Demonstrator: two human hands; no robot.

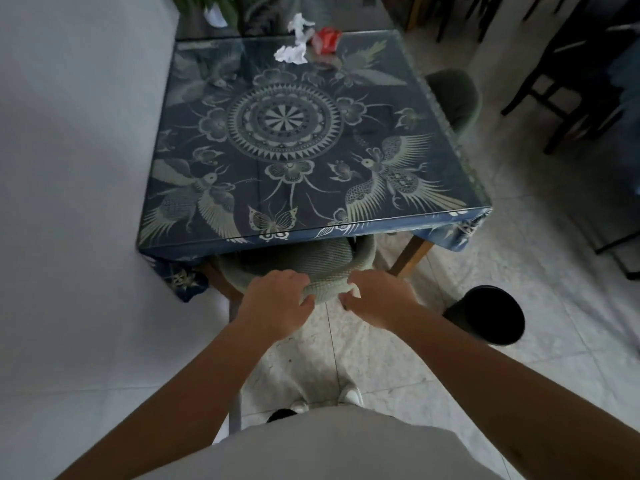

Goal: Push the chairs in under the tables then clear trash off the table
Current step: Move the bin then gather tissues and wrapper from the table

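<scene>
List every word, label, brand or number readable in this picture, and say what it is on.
None can be read.
Red crumpled wrapper at the table's far edge: any print is too blurred to read.
Blue tablecloth: birds, butterflies and a central medallion, no lettering.
White crumpled paper: blank.
Black bin on the floor: no label visible.

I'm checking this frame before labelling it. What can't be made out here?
Head view only:
- Near green chair: seat and legs hidden under the table and its cloth.
- Side chair: mostly hidden by the table edge.
- Red trash and white crumpled paper: too small to identify.
- Left hand, right hand: fingers curl behind the chair back.
- Black bin: contents too dark.
</scene>
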